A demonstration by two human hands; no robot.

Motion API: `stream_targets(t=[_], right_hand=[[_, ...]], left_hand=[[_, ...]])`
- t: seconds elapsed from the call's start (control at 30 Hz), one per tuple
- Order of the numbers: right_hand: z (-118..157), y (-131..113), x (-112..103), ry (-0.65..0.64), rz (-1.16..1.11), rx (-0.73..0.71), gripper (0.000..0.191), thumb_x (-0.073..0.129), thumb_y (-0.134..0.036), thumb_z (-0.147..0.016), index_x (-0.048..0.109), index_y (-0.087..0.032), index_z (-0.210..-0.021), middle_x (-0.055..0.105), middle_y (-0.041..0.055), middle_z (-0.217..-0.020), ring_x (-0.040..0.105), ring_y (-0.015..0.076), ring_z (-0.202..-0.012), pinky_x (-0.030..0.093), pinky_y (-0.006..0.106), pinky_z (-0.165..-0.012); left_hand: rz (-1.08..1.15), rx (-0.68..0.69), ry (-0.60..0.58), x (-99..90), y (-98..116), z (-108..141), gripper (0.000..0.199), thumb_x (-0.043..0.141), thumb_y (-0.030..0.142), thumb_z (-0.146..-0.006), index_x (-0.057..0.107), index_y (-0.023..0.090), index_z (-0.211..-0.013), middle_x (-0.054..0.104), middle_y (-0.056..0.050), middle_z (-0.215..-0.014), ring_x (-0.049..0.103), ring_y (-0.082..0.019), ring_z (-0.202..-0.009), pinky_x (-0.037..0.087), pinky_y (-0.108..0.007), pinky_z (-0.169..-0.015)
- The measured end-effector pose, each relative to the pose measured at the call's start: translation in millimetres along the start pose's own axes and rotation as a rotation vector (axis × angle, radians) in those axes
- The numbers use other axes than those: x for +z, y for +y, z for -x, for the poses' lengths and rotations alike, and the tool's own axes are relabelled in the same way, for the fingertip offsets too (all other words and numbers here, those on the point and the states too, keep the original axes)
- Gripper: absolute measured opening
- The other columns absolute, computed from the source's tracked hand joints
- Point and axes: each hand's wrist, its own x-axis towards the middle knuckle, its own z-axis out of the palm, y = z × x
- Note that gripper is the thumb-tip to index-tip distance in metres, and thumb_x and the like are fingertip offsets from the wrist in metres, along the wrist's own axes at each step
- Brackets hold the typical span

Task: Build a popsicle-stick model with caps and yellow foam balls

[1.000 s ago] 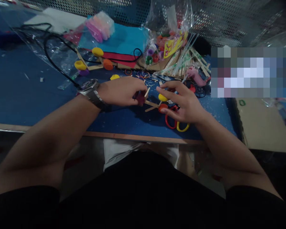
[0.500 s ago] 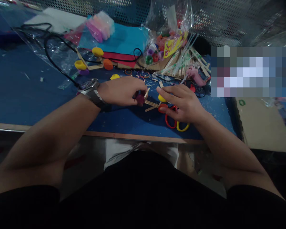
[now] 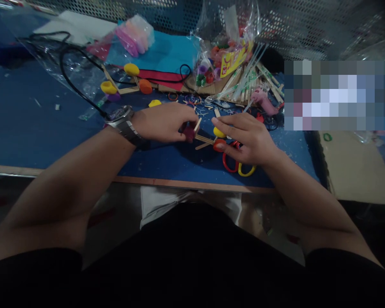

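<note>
Between my hands is a small craft-stick car (image 3: 205,140) with bottle-cap wheels. My left hand (image 3: 171,122), with a watch on its wrist, grips the car's dark red cap (image 3: 189,133) at the left end. My right hand (image 3: 248,139) pinches the right end, its thumb on the orange cap (image 3: 219,145) and its fingers by the yellow cap (image 3: 218,132). Scissors with red and yellow handles (image 3: 231,157) lie partly under my right hand. A second stick-and-cap car (image 3: 128,90) stands farther back on the left.
On the blue table (image 3: 51,128) stands a clear bag of colourful caps (image 3: 211,64), with wooden sticks (image 3: 234,83) beside it. A pink glue gun (image 3: 265,102) rests at the right. Cardboard (image 3: 356,167) lies far right. A black cable (image 3: 62,72) runs to the watch.
Both hands keep nearly the same hold on the car. Only a very slight shift of the view shows.
</note>
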Motion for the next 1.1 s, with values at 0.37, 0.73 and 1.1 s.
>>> stream_targets(t=[0.37,0.73,1.1], right_hand=[[-0.3,-1.6,1.2,-0.020,-0.090,0.025,0.070,0.076,-0.041,-0.114,0.056,-0.040,-0.181,0.080,0.0085,-0.163,0.080,0.0364,-0.142,0.064,0.057,-0.120],[-0.5,2.2,4.5,-0.012,-0.066,0.002,0.068,0.075,-0.045,-0.114,0.058,-0.042,-0.180,0.077,0.0087,-0.168,0.080,0.0366,-0.144,0.063,0.058,-0.118],[-1.3,-4.4,0.6,0.033,-0.151,0.141,0.074,0.075,-0.056,-0.114,0.056,-0.036,-0.183,0.078,0.0117,-0.166,0.078,0.0387,-0.147,0.063,0.058,-0.124]], left_hand=[[-0.028,0.017,0.031,2.4,-2.7,0.5,0.017,0.070,0.029,-0.096,0.079,0.021,-0.108,0.082,-0.007,-0.107,0.077,-0.025,-0.101,0.056,-0.033,-0.091],[-0.032,0.010,0.038,2.9,-1.4,-0.2,0.015,0.072,0.030,-0.096,0.078,0.021,-0.106,0.082,-0.008,-0.108,0.077,-0.026,-0.099,0.053,-0.035,-0.088],[-0.022,-0.037,-0.014,0.0,2.8,0.0,0.020,0.074,0.028,-0.094,0.082,0.020,-0.111,0.082,-0.007,-0.111,0.079,-0.027,-0.103,0.055,-0.035,-0.092]])
